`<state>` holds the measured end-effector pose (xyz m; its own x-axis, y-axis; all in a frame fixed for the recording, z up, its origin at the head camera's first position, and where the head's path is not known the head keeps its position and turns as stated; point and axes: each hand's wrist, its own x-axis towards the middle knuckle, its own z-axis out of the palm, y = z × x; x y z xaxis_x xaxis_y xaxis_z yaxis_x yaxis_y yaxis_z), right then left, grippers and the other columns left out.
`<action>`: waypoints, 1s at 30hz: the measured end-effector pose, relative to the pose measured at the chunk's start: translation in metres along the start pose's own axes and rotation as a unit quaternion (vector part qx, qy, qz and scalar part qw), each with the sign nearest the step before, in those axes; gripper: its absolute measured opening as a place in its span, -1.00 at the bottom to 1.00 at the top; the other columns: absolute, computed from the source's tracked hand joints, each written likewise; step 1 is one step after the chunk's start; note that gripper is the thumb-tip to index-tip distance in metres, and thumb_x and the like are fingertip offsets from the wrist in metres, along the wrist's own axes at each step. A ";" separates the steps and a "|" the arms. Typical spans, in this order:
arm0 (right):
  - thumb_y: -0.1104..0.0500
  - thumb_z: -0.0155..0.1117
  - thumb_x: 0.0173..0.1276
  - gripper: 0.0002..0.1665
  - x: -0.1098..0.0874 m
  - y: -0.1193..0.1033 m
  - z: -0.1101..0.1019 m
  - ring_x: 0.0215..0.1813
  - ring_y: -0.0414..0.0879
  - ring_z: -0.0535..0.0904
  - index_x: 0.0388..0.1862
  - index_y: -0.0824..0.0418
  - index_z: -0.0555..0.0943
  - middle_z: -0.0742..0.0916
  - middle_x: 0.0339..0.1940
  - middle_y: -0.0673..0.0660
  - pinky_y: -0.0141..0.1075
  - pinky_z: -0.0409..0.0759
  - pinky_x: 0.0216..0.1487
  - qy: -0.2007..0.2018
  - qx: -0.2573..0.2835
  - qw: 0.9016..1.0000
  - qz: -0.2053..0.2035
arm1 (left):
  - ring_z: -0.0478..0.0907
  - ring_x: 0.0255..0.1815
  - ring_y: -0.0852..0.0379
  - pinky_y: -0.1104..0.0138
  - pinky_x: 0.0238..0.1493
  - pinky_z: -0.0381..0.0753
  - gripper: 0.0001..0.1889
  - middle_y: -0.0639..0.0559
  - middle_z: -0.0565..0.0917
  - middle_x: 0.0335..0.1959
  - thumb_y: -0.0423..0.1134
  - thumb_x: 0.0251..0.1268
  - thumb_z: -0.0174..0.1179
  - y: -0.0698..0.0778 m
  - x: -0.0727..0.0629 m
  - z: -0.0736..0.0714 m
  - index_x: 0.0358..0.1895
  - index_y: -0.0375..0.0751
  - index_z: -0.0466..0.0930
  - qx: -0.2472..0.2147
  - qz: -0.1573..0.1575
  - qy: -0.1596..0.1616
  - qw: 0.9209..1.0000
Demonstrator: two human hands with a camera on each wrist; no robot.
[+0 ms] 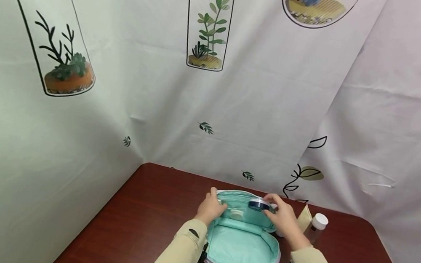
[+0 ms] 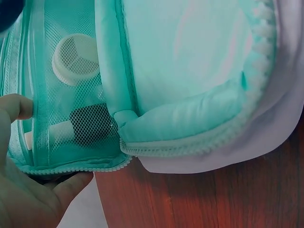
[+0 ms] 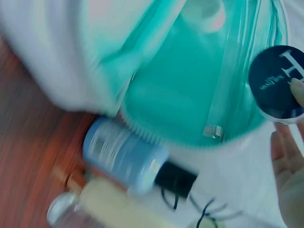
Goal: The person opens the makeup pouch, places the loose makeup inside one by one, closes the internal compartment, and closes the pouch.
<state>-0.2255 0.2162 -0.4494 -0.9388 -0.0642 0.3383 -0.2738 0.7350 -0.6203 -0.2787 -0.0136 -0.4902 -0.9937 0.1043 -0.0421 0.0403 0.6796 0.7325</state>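
A toiletry bag with teal lining and a pale lilac outside lies unzipped, its lid standing up at the back. My left hand grips the lid's left edge, fingers inside and thumb outside in the left wrist view. Behind the lid's mesh pocket are a white round jar and a small black-and-white bottle. A flat round dark blue jar with white lettering is pinched in my right hand, in front of the lid's upper right part. The bag's main compartment holds nothing visible.
Right of the bag, a blue bottle with a black cap, a cream-coloured tube and a clear bottle with a white cap are close together on the brown table. A printed cloth hangs behind.
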 end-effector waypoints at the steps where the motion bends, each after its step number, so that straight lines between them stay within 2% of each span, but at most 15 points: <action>1: 0.42 0.40 0.02 -0.58 0.003 -0.003 0.006 -0.14 0.07 0.58 -0.12 0.18 0.52 0.68 -0.14 0.20 -0.05 0.51 -0.18 0.006 0.007 1.000 -0.004 | 0.42 -0.47 -0.01 0.13 -0.46 0.39 -0.40 -0.26 0.40 -0.05 -0.11 0.20 0.21 0.000 0.000 0.000 0.19 -0.27 0.13 0.000 -0.001 -0.001 1.000; 5: 0.39 0.43 0.01 -0.57 0.009 -0.011 0.027 -0.09 0.05 0.58 -0.12 0.13 0.56 0.67 -0.12 0.13 -0.07 0.52 -0.13 0.013 0.005 1.000 -0.021 | 0.40 -0.53 0.01 0.18 -0.52 0.36 -0.38 -0.26 0.40 -0.03 -0.11 0.19 0.21 -0.001 -0.002 0.000 0.21 -0.26 0.12 0.002 -0.006 -0.002 1.000; 7: 0.35 0.44 0.02 -0.57 0.009 -0.013 0.035 -0.06 0.03 0.57 -0.11 0.10 0.57 0.66 -0.11 0.10 -0.07 0.52 -0.13 0.005 -0.020 0.999 -0.037 | 0.39 -0.57 0.02 0.19 -0.56 0.34 -0.36 -0.26 0.41 -0.02 -0.11 0.19 0.23 -0.001 -0.001 0.001 0.22 -0.26 0.12 0.003 -0.009 -0.001 1.000; 9: 0.32 0.45 0.01 -0.57 0.009 -0.013 0.041 -0.03 0.02 0.56 -0.10 0.07 0.60 0.66 -0.10 0.07 -0.07 0.52 -0.11 -0.001 -0.063 0.996 -0.070 | 0.39 -0.58 0.03 0.20 -0.57 0.33 -0.36 -0.25 0.41 -0.02 -0.11 0.18 0.23 -0.002 -0.001 0.002 0.23 -0.25 0.12 0.006 -0.012 0.000 1.000; 12: 0.29 0.45 0.02 -0.58 0.009 -0.010 0.044 -0.02 0.00 0.56 -0.09 0.05 0.64 0.66 -0.09 0.04 -0.09 0.51 -0.08 0.005 -0.136 0.983 -0.126 | 0.39 -0.56 0.03 0.19 -0.56 0.34 -0.37 -0.24 0.41 -0.02 -0.11 0.18 0.24 -0.002 0.001 0.002 0.22 -0.24 0.13 0.013 -0.010 0.003 1.000; 14: 0.29 0.45 0.02 -0.59 0.010 -0.008 0.043 -0.01 0.00 0.56 -0.10 0.05 0.66 0.67 -0.09 0.05 -0.08 0.49 -0.04 0.018 -0.181 0.972 -0.148 | 0.40 -0.53 0.03 0.19 -0.54 0.35 -0.38 -0.24 0.42 -0.02 -0.12 0.19 0.23 -0.002 0.002 0.002 0.21 -0.25 0.13 0.019 -0.004 0.003 1.000; 17: 0.30 0.44 0.02 -0.63 0.010 -0.006 0.039 -0.06 0.02 0.56 -0.13 0.05 0.68 0.67 -0.13 0.08 -0.08 0.48 -0.09 0.023 -0.235 0.960 -0.150 | 0.41 -0.51 0.03 0.19 -0.52 0.36 -0.40 -0.25 0.42 -0.02 -0.13 0.21 0.21 -0.002 0.003 0.003 0.21 -0.26 0.13 0.027 0.002 0.006 1.000; 23: 0.28 0.36 0.12 -0.68 0.011 0.002 0.039 -0.10 0.00 0.53 -0.11 0.04 0.69 0.66 -0.18 0.07 -0.15 0.46 -0.23 -0.016 -0.309 0.937 -0.163 | 0.38 -0.55 0.03 0.19 -0.54 0.34 -0.43 -0.22 0.43 -0.10 -0.17 0.21 0.21 -0.001 0.003 0.003 0.18 -0.28 0.14 0.034 0.007 0.022 0.999; 27: 0.22 0.33 0.16 -0.72 0.007 0.008 0.042 -0.04 0.02 0.48 -0.11 0.04 0.70 0.63 -0.18 0.09 -0.09 0.41 -0.19 -0.027 -0.355 0.918 -0.175 | 0.39 -0.53 0.04 0.19 -0.53 0.35 -0.45 -0.20 0.44 -0.13 -0.17 0.21 0.22 -0.002 0.003 0.004 0.15 -0.26 0.15 0.037 0.010 0.023 0.999; 30: 0.20 0.31 0.17 -0.73 0.003 0.011 0.044 0.01 0.06 0.44 -0.11 0.07 0.70 0.59 -0.16 0.13 -0.03 0.37 -0.12 -0.034 -0.381 0.908 -0.172 | 0.39 -0.53 0.04 0.20 -0.53 0.35 -0.46 -0.19 0.44 -0.15 -0.18 0.21 0.22 -0.003 0.003 0.005 0.14 -0.26 0.16 0.040 0.013 0.021 0.999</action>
<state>-0.2404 0.1940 -0.4863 -0.8433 -0.3998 0.3593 -0.3523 0.9159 0.1923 -0.2811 -0.0119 -0.4961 -0.9957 0.0928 0.0056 0.0721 0.7329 0.6765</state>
